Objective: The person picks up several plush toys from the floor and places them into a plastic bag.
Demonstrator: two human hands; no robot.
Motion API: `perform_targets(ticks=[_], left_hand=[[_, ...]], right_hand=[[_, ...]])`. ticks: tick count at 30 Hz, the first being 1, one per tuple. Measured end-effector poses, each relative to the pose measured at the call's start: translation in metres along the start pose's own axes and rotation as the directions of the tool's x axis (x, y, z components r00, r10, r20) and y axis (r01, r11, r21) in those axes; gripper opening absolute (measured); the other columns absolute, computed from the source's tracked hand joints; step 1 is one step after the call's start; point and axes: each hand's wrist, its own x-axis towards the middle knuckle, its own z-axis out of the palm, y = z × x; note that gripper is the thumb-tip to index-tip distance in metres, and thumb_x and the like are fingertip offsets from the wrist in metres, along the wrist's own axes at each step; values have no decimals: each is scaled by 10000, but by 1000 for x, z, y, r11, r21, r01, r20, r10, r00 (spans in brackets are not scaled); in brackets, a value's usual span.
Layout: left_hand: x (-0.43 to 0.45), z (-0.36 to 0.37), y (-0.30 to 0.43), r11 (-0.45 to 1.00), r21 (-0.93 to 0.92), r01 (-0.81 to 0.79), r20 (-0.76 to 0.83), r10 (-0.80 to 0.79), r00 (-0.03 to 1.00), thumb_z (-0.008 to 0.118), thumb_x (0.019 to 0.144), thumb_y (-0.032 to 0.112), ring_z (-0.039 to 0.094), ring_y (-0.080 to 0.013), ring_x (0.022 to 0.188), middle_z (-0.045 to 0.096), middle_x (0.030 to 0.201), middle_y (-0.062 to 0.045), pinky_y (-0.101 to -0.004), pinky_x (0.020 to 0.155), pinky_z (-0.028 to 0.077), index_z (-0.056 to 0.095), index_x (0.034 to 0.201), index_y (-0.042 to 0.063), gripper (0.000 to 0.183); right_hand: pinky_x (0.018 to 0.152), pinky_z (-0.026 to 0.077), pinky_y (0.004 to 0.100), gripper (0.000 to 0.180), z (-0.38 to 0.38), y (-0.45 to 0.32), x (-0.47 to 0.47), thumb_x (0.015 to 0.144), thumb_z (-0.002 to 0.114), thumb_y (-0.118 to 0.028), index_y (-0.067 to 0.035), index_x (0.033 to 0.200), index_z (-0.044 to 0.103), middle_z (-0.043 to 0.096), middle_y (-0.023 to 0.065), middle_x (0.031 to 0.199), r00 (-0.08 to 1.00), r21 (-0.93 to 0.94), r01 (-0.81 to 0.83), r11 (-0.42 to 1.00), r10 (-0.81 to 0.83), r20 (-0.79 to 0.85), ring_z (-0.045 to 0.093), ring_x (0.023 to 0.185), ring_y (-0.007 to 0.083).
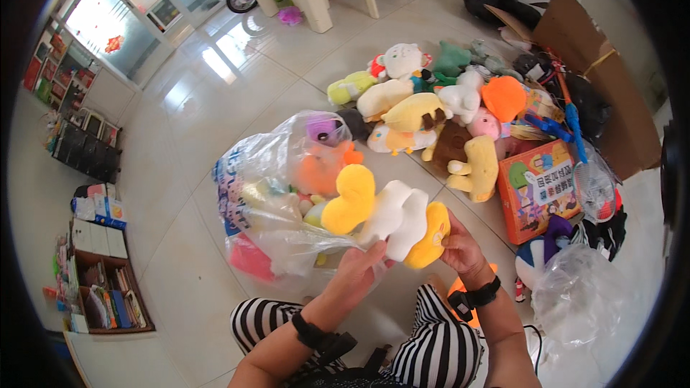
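Before me is a plush toy with a lobed white middle (396,218), a plain yellow piece (350,199) at its left and another yellow piece with small markings (429,237) at its right. My left hand (356,272) grips the lower edge of the white part, thumb on top. On the right, my right hand (464,248) pinches the marked yellow piece by its edge. A clear plastic bag (269,226) with blue printing lies just beyond my left hand, touching or very near it. An orange plush (321,167) and a purple plush (322,128) show inside.
Many plush toys, including a yellow one (477,170) and a white one (463,96), are heaped ahead to the right. Near them stand an orange printed box (539,188), a badminton racket (592,183) and a cardboard box (598,81). A crumpled clear bag (577,296) lies at right.
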Motion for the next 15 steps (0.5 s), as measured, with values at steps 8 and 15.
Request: perform_targets(ticks=[8,15], left_hand=[[-15,-23,13,982,181,49,-160,-19,987,627,915,123,585,-165,1088,603,1211,-84,-300,937,464,519,1269,-29,400],[-18,-52,-2,911,392,124,-244,-27,969,594,954,209,595,-135,1016,625,1129,-62,-275,891,478,541,1219,-13,350]], right_hand=[[1101,307,344,760,32,5,25,818,713,-174,-24,1447,313,474,79,1363,912,-398,-281,873,372,172,420,1292,190],[1020,398,325,568,9,40,55,883,689,-245,-41,1359,455,574,57,1257,895,-554,-340,760,443,59,526,1163,165]])
